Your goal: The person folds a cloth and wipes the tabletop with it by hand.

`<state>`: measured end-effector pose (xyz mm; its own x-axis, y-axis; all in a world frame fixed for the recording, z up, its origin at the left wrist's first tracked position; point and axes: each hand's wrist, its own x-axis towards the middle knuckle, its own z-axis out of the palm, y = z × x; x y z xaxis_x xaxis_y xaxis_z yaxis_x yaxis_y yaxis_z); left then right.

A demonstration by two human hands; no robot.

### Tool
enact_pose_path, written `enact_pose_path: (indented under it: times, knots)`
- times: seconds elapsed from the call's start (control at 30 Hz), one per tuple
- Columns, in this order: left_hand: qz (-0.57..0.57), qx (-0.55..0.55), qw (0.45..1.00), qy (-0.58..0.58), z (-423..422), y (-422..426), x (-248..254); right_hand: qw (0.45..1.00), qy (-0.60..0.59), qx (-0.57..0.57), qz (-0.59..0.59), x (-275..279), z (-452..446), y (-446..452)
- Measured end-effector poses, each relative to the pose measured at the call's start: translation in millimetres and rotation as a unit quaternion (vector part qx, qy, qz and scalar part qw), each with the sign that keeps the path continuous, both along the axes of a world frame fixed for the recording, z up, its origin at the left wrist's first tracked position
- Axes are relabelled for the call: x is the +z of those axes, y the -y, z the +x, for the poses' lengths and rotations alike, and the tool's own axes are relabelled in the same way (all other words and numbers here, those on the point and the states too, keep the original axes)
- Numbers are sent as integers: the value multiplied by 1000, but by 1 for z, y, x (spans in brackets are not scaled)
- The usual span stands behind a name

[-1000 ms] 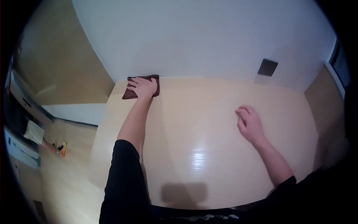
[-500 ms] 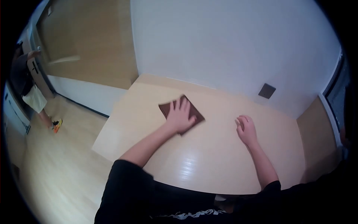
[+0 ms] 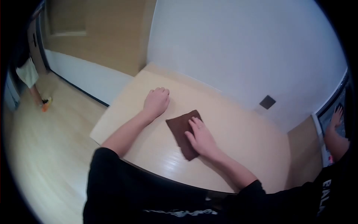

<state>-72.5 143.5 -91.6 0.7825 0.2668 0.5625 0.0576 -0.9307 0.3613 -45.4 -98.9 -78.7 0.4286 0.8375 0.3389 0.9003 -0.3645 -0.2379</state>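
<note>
A brown cloth [image 3: 181,130] lies spread on the light wood table [image 3: 246,130], its corners uneven. On the cloth's right part rests my right hand [image 3: 203,139], palm down, thumb and fingers apart, pressing on it rather than wrapped round it. My left hand [image 3: 156,102] is on the tabletop up and left of the cloth, apart from it. Its fingers are curled under into a loose fist, and nothing shows in them.
A white wall [image 3: 246,48] with a dark square plate [image 3: 267,102] borders the table's back. At far left stands a person in pale shorts [image 3: 28,72]. Another person's arm [image 3: 335,138] shows at far right. A wooden panel [image 3: 100,41] is behind the table's left end.
My left hand has come off the cloth and curled, moving left. My right hand has moved left onto the cloth and flattened. The cloth has shifted towards me, and the view has turned slightly.
</note>
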Motion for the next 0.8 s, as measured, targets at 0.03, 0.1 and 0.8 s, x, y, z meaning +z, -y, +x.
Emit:
enact_pose_path:
  times: [0.03, 0.1, 0.8]
  knots:
    - [12, 28, 999, 38, -7, -13, -3, 1000, -10, 7, 24, -2, 8, -21]
    - [49, 51, 995, 63, -15, -37, 3, 999, -41, -19, 4, -5, 30, -50]
    - [31, 40, 998, 36, -17, -31, 2, 996, 11, 86, -14, 2, 191, -194]
